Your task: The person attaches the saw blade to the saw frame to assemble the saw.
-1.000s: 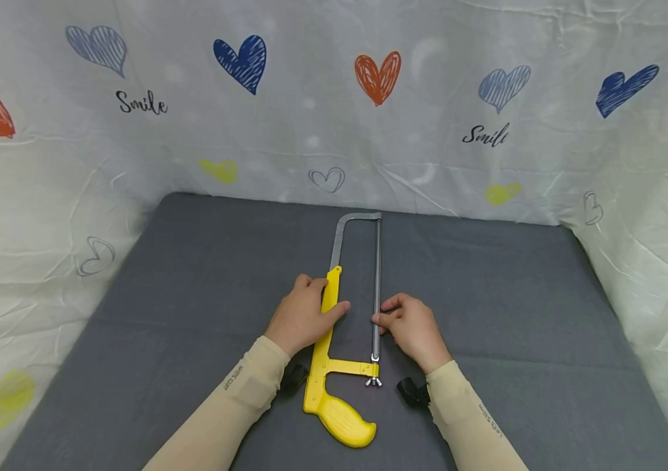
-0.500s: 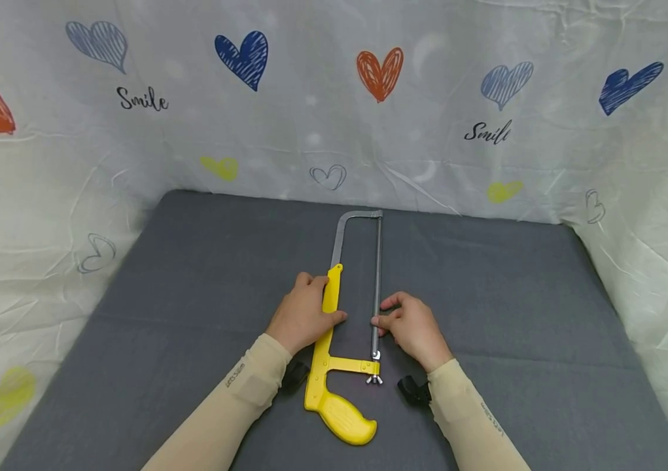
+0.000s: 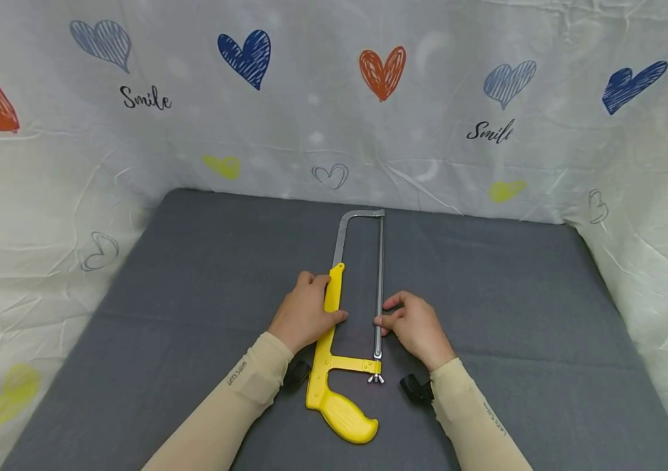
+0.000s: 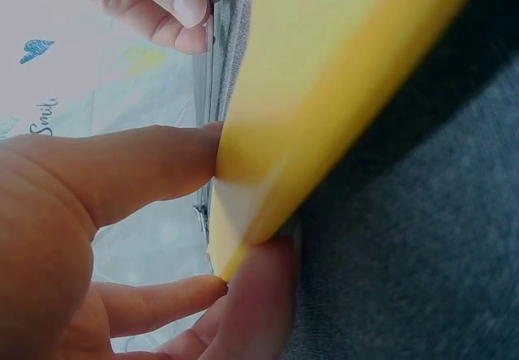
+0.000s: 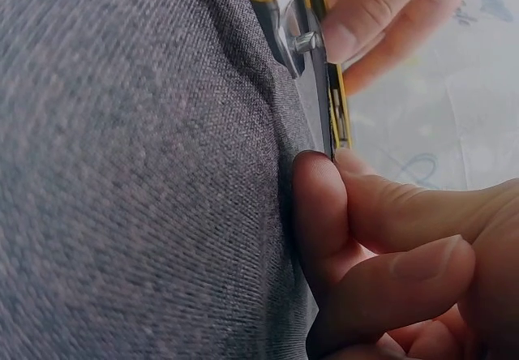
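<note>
Fingers: the left hand (image 3: 304, 314) curls round the yellow frame bar (image 3: 330, 307) of the hacksaw (image 3: 348, 327), thumb on the right side of the bar and fingers over its left side; the left wrist view shows thumb and fingertips (image 4: 154, 165) closed against the yellow edge. The right hand (image 3: 416, 327) pinches the saw blade (image 3: 378, 288) between thumb and forefinger; in the right wrist view those fingertips (image 5: 324, 206) press together on the thin metal strip.
Backdrop: a crinkled white sheet (image 3: 45, 196) printed with hearts and the word "Smile" stands behind and to both sides of the work surface.
Work surface: a grey fabric mat (image 3: 192, 275) covers the table from the near edge to the foot of the sheet.
Hacksaw: it lies flat in the middle of the mat, running from near to far, with the metal bow at the far end and the blade along its right side.
Sleeves: both forearms wear beige sleeves (image 3: 233, 399) and come in from the near edge, one on each side of the saw.
Handle: the yellow grip (image 3: 342, 418) points toward the near right, lying between the two wrists, untouched by either hand.
Wrist cameras: a small black unit (image 3: 416, 390) sits under the right wrist, and another (image 3: 297, 374) under the left.
Wing nut: a small metal wing nut (image 3: 375, 379) sits at the near end of the blade, just near of the right hand's fingers.
</note>
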Action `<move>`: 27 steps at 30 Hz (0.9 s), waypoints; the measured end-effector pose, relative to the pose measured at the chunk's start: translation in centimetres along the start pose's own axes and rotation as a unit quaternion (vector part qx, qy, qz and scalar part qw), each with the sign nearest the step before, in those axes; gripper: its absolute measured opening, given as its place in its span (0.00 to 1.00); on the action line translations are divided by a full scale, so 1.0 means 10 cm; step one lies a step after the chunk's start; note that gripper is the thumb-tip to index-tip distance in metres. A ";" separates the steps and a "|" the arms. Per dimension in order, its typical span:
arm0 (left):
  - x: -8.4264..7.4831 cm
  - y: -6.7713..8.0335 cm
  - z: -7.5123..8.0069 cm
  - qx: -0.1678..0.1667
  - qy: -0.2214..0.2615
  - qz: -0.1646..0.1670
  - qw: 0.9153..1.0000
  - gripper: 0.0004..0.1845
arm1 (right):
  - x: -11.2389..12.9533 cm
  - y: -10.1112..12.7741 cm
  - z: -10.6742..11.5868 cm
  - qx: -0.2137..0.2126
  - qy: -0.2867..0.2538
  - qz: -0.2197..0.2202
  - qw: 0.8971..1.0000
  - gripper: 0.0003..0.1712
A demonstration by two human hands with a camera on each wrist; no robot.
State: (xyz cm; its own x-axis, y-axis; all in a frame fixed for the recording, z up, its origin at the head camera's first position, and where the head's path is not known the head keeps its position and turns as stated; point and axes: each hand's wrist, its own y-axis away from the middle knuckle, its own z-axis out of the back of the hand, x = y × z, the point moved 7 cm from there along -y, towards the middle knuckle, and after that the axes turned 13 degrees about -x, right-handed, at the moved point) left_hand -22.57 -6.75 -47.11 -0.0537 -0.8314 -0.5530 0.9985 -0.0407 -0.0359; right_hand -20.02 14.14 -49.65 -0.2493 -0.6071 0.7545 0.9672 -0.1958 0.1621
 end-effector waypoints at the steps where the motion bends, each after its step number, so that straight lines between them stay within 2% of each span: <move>1: 0.00 0.00 0.00 0.000 -0.001 0.001 1.000 0.43 | 0.00 0.00 0.00 -0.001 0.001 0.001 1.000 0.15; 11: -0.07 0.05 0.03 0.012 -0.018 -0.013 1.000 0.47 | 0.03 0.00 0.02 -0.002 0.000 0.002 1.000 0.15; 14: -0.12 0.09 0.04 0.007 -0.038 -0.031 0.999 0.48 | 0.03 0.00 0.02 -0.004 0.000 0.003 1.000 0.15; 17: -0.21 0.19 0.07 -0.012 -0.075 -0.061 0.995 0.49 | 0.02 0.01 0.03 -0.004 0.001 0.004 1.000 0.15; 20: -0.37 0.35 0.11 -0.033 -0.110 -0.110 0.987 0.47 | 0.03 0.01 0.03 -0.004 0.002 0.005 1.000 0.15; 22: -0.49 0.49 0.11 -0.035 -0.130 -0.153 0.979 0.45 | 0.03 0.01 0.02 -0.003 0.002 0.006 1.000 0.15; 24: -0.60 0.63 0.07 -0.027 -0.148 -0.192 0.970 0.42 | 0.03 0.01 0.02 -0.003 0.002 0.007 1.000 0.14; 27: -0.69 0.78 -0.05 -0.005 -0.180 -0.228 0.957 0.38 | 0.03 0.02 0.01 -0.004 0.003 0.007 1.000 0.14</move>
State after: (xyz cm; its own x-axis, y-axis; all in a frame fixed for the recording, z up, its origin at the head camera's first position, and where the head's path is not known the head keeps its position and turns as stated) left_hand -14.37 -1.03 -44.03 -0.4759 -0.8657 -0.1555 0.8716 -0.4406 -0.2148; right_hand -19.90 13.99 -49.27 -0.2368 -0.6138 0.7531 0.9700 -0.1935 0.1473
